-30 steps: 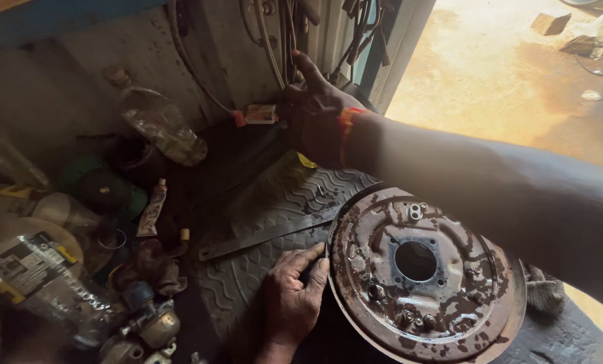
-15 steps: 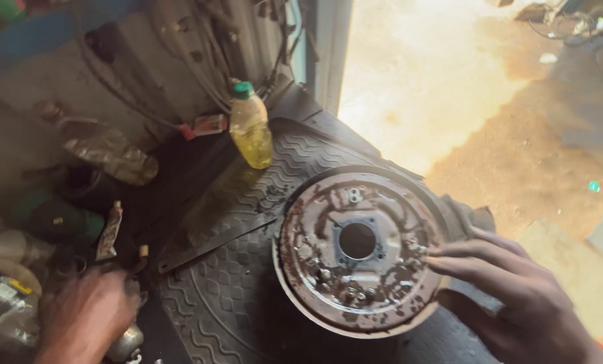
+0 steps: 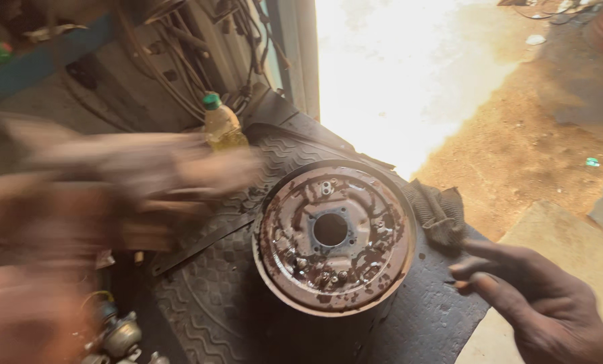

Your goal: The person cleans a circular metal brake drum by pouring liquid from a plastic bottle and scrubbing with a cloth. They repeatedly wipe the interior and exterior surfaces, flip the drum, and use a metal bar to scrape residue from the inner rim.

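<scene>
While its fingers spread loosely and grip nothing, the right hand [image 3: 537, 307] hangs in the air to the right of the rusty brake plate [image 3: 334, 236], apart from its rim. Just above that hand, beside the plate's right edge, a dark greasy rag [image 3: 439, 212] lies crumpled on the black ribbed rubber mat [image 3: 207, 296], which carries the plate flat with its centre hole facing up. The left hand [image 3: 153, 168] is a smeared blur well to the left of the plate; whether it is open or closed cannot be told. Behind it, up and left of the plate, a small bottle of yellow liquid with a green cap [image 3: 220, 125] stands upright. A flat metal bar [image 3: 200, 243] lies on the mat, running under the plate's left edge. Small metal parts [image 3: 116, 334] sit at the lower left.
</scene>
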